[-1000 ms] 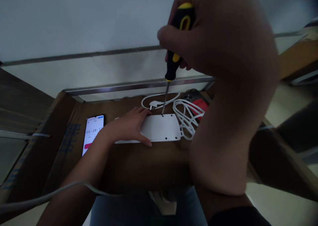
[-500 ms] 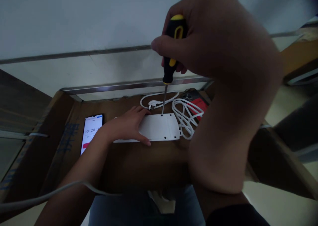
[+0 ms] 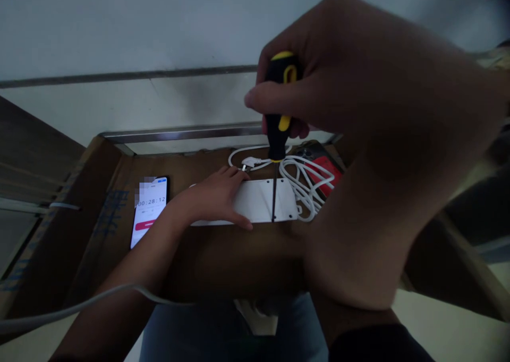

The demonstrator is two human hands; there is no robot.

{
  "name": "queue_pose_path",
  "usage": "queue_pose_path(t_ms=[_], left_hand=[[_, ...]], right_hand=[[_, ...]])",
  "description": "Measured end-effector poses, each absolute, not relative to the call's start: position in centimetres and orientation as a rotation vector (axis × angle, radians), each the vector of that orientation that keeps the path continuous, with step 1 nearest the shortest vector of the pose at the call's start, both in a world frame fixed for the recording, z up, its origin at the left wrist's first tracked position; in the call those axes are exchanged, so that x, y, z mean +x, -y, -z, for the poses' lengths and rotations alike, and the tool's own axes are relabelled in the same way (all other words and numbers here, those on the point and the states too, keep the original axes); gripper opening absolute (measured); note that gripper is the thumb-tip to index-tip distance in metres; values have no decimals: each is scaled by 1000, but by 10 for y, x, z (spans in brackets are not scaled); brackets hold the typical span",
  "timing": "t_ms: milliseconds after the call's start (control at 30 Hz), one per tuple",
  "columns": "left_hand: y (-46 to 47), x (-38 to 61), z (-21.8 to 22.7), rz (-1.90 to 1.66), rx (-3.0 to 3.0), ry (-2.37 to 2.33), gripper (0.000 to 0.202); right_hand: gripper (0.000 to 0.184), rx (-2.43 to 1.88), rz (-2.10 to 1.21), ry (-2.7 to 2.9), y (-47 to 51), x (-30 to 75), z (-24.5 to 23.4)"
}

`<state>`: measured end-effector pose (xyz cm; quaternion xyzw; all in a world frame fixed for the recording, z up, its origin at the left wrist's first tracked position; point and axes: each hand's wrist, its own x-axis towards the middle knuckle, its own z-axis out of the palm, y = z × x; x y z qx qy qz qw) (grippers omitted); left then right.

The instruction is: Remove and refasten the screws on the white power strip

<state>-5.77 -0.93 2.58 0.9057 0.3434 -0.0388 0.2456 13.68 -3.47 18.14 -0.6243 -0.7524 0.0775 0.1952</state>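
Observation:
My right hand (image 3: 319,91) grips a screwdriver with a black and yellow handle (image 3: 277,139) upright in its fist. The steel shaft (image 3: 274,195) runs down onto the near part of a white power strip (image 3: 261,201), which lies underside up with dark screw holes. The tip looks to sit at a hole near the strip's near edge, though it is too small to be sure. My left hand (image 3: 211,197) lies over the strip's left part, fingers and thumb across its edges, holding it on the cardboard.
A white cable coil (image 3: 305,184) and a white plug (image 3: 249,163) lie behind the strip. A phone showing a timer (image 3: 150,210) lies to the left. A dark phone with a red item (image 3: 323,171) sits back right. The cardboard (image 3: 235,261) has raised flaps and a metal rail (image 3: 179,133) behind.
The screwdriver has moved from a hole at the strip's far edge to its near edge, rising more upright. The strip has shifted slightly right, and my left hand has moved with it.

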Motion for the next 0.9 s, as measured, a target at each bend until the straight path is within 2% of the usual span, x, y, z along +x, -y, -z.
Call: queue_pose_path(t_ms=[100,200,333,367,533,733,900], left_hand=[[9,-59,-25,91,2466,-925,99],[4,-65,-24,68,2439,-880,94],[-8,-76,-28,66,2388,-968,44],[-11,-79,-29,99,2391,-1071,40],[-18,-83,-28,249,2401,-1372,45],[-22,-83,-19,223,2421,-1384,47],[-24,-81,-14,89,2341,-1449,60]], right_hand=[[17,-1917,-231,2106,32,138,-176],[18,-1863,-205,2094,32,139,-177],[14,-1839,-148,2042,34,140,-180],[12,-1851,-139,2025,34,140,-180],[11,-1758,-68,2023,32,143,-175],[13,-1774,11,2012,30,146,-174],[14,-1698,5,2070,30,150,-174]])
